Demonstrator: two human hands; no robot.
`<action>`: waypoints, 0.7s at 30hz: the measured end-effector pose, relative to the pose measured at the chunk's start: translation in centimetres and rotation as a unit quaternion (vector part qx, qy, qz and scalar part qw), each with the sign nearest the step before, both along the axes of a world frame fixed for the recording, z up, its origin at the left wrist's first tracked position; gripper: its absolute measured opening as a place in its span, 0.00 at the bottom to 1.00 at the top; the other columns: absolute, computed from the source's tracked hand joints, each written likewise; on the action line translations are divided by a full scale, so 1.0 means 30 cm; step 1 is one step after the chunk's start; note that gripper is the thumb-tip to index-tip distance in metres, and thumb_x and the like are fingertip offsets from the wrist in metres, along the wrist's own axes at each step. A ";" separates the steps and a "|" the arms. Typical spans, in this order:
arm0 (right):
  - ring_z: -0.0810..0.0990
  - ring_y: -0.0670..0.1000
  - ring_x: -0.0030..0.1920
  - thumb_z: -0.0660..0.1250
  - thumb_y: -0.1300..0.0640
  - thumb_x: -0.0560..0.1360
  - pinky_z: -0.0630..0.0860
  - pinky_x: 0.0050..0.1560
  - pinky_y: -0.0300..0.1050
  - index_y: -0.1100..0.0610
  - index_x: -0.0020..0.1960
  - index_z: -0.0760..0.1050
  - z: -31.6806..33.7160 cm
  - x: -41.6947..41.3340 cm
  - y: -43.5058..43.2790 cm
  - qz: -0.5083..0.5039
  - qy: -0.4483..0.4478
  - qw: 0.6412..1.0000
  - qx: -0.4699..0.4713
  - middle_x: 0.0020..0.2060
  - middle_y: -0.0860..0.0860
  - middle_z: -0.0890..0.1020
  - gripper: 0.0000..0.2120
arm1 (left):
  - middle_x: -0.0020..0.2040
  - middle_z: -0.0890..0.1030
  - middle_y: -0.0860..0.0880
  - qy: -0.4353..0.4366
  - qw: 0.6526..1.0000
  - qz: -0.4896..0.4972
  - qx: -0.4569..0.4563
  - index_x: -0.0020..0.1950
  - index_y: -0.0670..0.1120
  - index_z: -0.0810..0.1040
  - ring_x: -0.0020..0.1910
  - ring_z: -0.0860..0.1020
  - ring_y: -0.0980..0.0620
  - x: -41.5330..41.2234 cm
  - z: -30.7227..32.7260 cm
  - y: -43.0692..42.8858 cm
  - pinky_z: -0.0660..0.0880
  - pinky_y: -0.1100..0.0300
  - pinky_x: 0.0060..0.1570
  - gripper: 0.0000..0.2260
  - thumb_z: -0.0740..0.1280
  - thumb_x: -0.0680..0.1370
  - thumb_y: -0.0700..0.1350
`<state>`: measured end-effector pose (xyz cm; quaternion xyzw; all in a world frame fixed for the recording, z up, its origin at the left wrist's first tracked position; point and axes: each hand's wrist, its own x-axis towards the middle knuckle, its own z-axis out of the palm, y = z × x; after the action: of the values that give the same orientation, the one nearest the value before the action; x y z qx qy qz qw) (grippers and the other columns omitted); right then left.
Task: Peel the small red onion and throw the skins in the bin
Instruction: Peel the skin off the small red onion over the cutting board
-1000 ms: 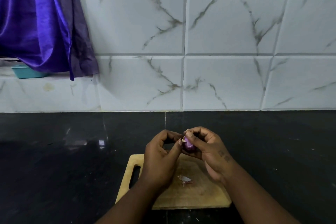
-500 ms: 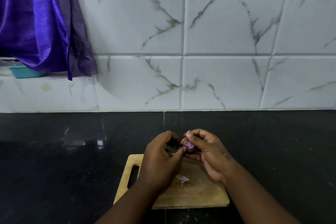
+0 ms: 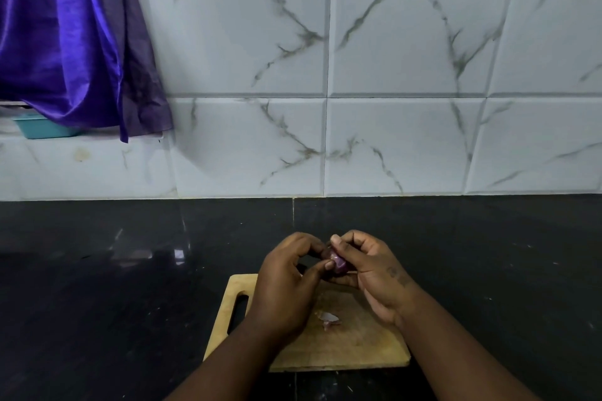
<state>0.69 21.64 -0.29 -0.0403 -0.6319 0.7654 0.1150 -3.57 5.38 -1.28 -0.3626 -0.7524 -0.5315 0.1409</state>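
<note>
The small red onion [image 3: 338, 262] is purple and glossy, held above the far edge of the wooden cutting board [image 3: 358, 348]. My right hand [image 3: 371, 273] grips it from the right, thumb and fingers wrapped round it. My left hand [image 3: 290, 283] pinches at its left side with thumb and forefinger. Most of the onion is hidden by my fingers. A torn piece of onion skin [image 3: 329, 319] lies on the board below my hands. No bin is in view.
The board lies on a black polished counter [image 3: 130, 286] against a white marble-tile wall [image 3: 391, 107]. A purple cloth [image 3: 71, 42] hangs at the upper left over a teal tub [image 3: 42, 130] on a ledge.
Both hands have sunk slightly toward the board with the onion, and the fingers have shifted round it. The skin piece on the board has stayed put.
</note>
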 end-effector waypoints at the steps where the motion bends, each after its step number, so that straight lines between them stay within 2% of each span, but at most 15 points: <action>1: 0.86 0.52 0.39 0.70 0.55 0.80 0.84 0.45 0.51 0.60 0.48 0.81 -0.001 -0.003 0.005 -0.021 -0.004 1.000 -0.007 0.41 0.56 0.86 0.08 | 0.50 0.83 0.60 0.009 1.000 -0.008 -0.014 0.50 0.54 0.84 0.54 0.81 0.59 0.001 -0.002 0.000 0.79 0.68 0.49 0.07 0.75 0.78 0.41; 7: 0.86 0.56 0.43 0.70 0.53 0.80 0.84 0.44 0.52 0.64 0.52 0.83 -0.005 -0.017 0.031 -0.105 -0.022 0.994 0.000 0.42 0.59 0.88 0.13 | 0.52 0.82 0.60 0.015 0.992 -0.043 -0.121 0.49 0.57 0.82 0.52 0.80 0.59 0.002 -0.016 0.002 0.79 0.66 0.47 0.08 0.74 0.79 0.43; 12: 0.85 0.53 0.40 0.69 0.54 0.81 0.84 0.35 0.44 0.62 0.49 0.83 0.003 -0.018 0.031 -0.139 -0.024 0.989 -0.040 0.40 0.58 0.87 0.11 | 0.50 0.81 0.59 0.016 0.980 -0.059 -0.189 0.49 0.58 0.79 0.50 0.78 0.62 0.012 -0.006 -0.006 0.72 0.70 0.45 0.07 0.70 0.82 0.45; 15: 0.84 0.52 0.38 0.69 0.54 0.81 0.83 0.33 0.40 0.63 0.50 0.82 0.015 -0.013 0.044 -0.132 -0.021 0.988 -0.077 0.38 0.58 0.86 0.11 | 0.47 0.82 0.58 0.019 0.971 -0.074 -0.228 0.47 0.57 0.80 0.47 0.78 0.61 0.015 -0.001 -0.011 0.74 0.66 0.44 0.05 0.70 0.81 0.48; 17: 0.85 0.51 0.37 0.69 0.54 0.81 0.83 0.34 0.41 0.63 0.50 0.82 0.012 -0.011 0.044 -0.110 -0.023 0.990 -0.079 0.38 0.57 0.87 0.11 | 0.46 0.83 0.57 0.016 0.967 -0.083 -0.241 0.48 0.55 0.83 0.45 0.80 0.59 0.015 0.003 -0.016 0.78 0.61 0.44 0.03 0.69 0.79 0.51; 19: 0.86 0.51 0.38 0.69 0.54 0.81 0.84 0.36 0.42 0.62 0.50 0.83 0.005 -0.013 0.041 -0.091 -0.019 0.993 -0.078 0.39 0.56 0.88 0.11 | 0.45 0.83 0.55 0.007 0.968 -0.089 -0.234 0.47 0.53 0.85 0.44 0.80 0.57 0.015 0.000 -0.019 0.80 0.56 0.44 0.09 0.67 0.78 0.54; 21: 0.87 0.51 0.40 0.68 0.55 0.81 0.86 0.41 0.45 0.62 0.50 0.83 0.002 -0.015 0.039 -0.077 -0.009 0.994 -0.080 0.38 0.55 0.88 0.10 | 0.42 0.82 0.55 0.007 0.973 -0.072 -0.218 0.43 0.52 0.86 0.42 0.80 0.57 0.010 -0.003 -0.018 0.79 0.56 0.42 0.11 0.67 0.80 0.55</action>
<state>0.24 22.80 -0.23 -0.1049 -0.5650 0.8018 0.1641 -3.27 4.84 -1.38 -0.4413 -0.8212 -0.3610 0.0254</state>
